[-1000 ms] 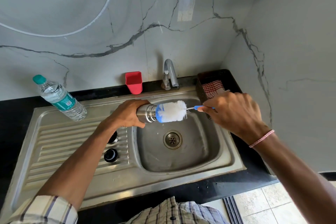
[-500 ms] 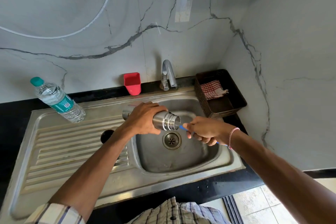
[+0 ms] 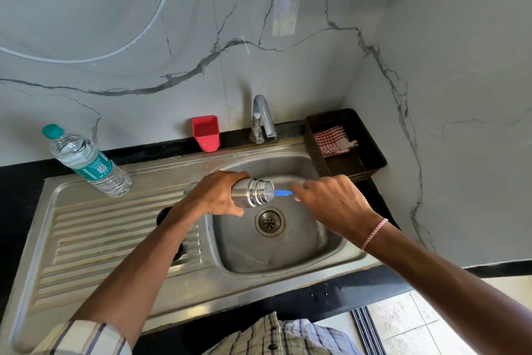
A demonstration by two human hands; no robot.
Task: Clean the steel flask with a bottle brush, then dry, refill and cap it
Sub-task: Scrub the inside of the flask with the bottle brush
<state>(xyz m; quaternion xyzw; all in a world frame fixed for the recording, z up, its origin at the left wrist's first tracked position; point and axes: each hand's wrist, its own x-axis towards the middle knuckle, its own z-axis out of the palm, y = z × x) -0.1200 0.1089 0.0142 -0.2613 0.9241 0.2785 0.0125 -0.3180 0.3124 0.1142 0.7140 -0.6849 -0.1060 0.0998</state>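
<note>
Steel flask [image 3: 250,192] is lying on its side in mid-air over the sink [image 3: 288,256] basin, just above the drain, with its mouth pointing to the person's right. Left hand [image 3: 218,193] has its fingers wrapped round the body, so only the threaded neck end sticks out. Right hand [image 3: 331,202] sits just off the mouth, fingers curled round the blue handle of the bottle brush [image 3: 283,192]. The bristle head isn't visible, so I reckon it's buried inside the flask, though this view can't confirm that.

Key thing: the handle runs dead in line with the flask's long axis, left to right, and the right hand is the one at the open end. Any in-and-out stroke has to stay on that line or the handle rubs the rim. Looks like the scrub step to me, with drying, refilling and capping to come.

Round about: water bottle [image 3: 86,160] at the back of the drainboard, red cup [image 3: 205,133] by the tap [image 3: 263,118], checked cloth [image 3: 331,140] in a dark basket [image 3: 371,153] on the black table [image 3: 17,187].
</note>
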